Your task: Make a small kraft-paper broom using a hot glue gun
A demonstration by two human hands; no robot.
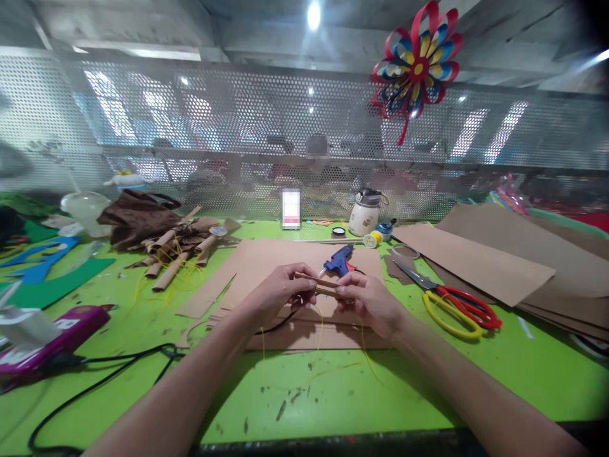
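Observation:
Between my left hand (290,289) and my right hand (364,297) stretches a small folded strip of brown paper (325,285), pinched at both ends. Thin yellow thread (321,327) hangs below the hands and trails onto the green table. Just behind the strip lies a blue hot glue gun (339,259), its black cord passing under my left hand. Beneath both hands are stacked sheets of brown cardboard (271,254). Off to the right of my right hand rest scissors (459,308) with one red and one yellow handle.
Rolled brown paper pieces with yellow thread (174,270) lie at left, near a purple power strip (57,343). A white bottle (365,212), a yellow thread spool (372,238) and an upright phone (291,208) stand at the back. Large brown sheets (476,260) fill the right side.

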